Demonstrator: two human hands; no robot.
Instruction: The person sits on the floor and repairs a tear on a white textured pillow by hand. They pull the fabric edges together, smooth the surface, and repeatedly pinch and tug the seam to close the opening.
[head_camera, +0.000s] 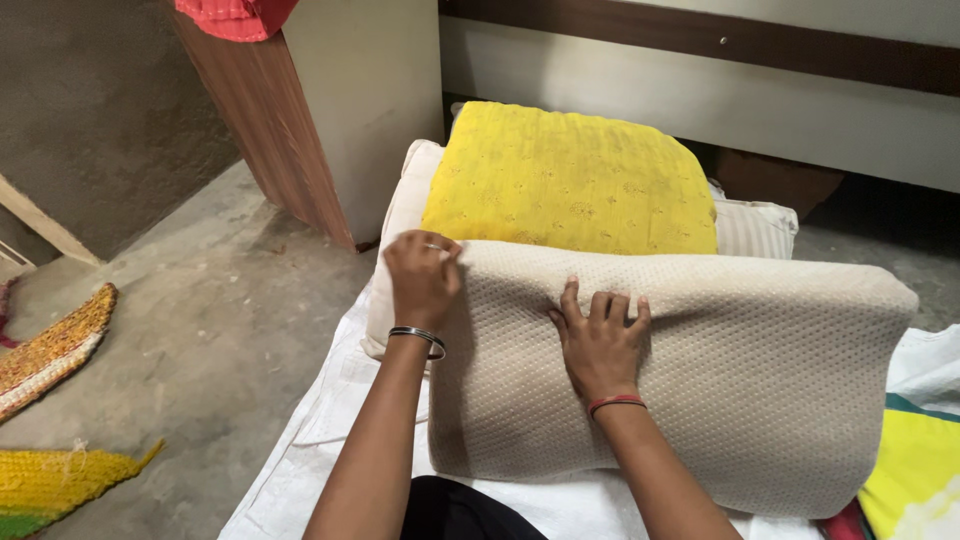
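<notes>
Hands work a beige pillow (690, 370) on white sheeting (300, 480): left hand (423, 278) pinches its top-left corner, right hand (598, 340) presses flat mid-face. Yellow cushion (570, 180) sits behind. Smoothing seems underway; the next move likely needs a firm, even grip on that corner.

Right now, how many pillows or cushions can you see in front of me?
3. The beige knit pillow lies nearest, under both hands. The yellow cushion lies behind it, on top of a white pillow that is mostly covered. More may be hidden beneath.

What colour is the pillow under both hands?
Beige pillow with a fine dotted knit texture, seen in the head view.
</notes>
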